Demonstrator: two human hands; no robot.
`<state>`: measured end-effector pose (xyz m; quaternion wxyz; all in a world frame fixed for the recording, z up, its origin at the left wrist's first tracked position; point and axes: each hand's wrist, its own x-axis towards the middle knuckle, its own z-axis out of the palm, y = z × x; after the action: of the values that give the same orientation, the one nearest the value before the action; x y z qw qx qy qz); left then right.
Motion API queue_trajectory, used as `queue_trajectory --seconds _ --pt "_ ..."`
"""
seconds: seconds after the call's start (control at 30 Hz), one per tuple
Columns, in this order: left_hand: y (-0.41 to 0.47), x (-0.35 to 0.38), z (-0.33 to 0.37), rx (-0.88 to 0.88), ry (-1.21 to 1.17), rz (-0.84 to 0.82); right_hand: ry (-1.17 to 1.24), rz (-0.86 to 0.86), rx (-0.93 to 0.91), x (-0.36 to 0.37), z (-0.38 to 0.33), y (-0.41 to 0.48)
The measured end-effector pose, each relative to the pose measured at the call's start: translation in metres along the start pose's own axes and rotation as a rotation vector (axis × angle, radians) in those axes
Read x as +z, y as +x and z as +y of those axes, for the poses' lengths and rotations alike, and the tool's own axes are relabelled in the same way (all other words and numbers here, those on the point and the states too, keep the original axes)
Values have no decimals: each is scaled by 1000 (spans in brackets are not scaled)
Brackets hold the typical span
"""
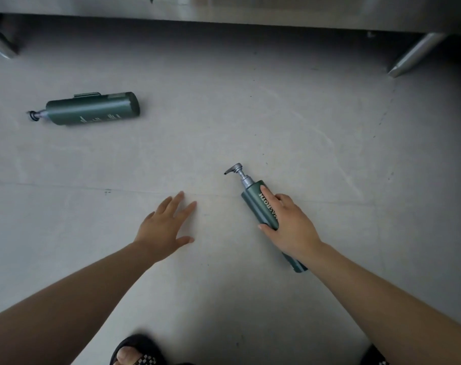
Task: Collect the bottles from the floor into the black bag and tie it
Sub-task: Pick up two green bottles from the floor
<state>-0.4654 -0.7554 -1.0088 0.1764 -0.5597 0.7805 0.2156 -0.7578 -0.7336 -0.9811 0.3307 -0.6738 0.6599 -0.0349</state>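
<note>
Head view, collecting step: right hand (290, 227) curled around nearer green pump bottle (253, 204) at middle of floor (276, 114), left hand (163, 227) spread wide, empty; next probably lifting it, black bag unseen, farther green pump bottle (92, 109) far-left.

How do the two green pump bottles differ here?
The near bottle is gripped by the right hand; the far bottle lies untouched. The near bottle's pump points away from the person, the far bottle's points left. Near bottle shows bold white lettering; far bottle's print is faint. Both are dark green, lying on the floor.
</note>
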Motion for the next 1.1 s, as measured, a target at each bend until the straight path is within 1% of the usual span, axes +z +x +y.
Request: queue_trajectory --seconds 0.17,0.33,0.57,0.73,0.87,1.0,1.1 --pt "0 3 -4 18 3 31 89 -12 -13 3 -18 14" --pt "3 -5 -19 49 -3 39 141 12 -27 6 -41 26" --pt "8 -63 -88 -128 -31 117 144 22 -117 -14 -105 64" --pt "12 -112 -137 -149 -63 232 106 39 -198 -48 -161 103" --pt "10 -148 -171 -177 -108 321 43 63 -248 -87 -190 123" --pt "18 -167 -186 -175 -75 345 50 35 -248 -105 -207 149" --pt "36 -175 -186 -225 -101 370 82 -8 -273 -107 -213 175"
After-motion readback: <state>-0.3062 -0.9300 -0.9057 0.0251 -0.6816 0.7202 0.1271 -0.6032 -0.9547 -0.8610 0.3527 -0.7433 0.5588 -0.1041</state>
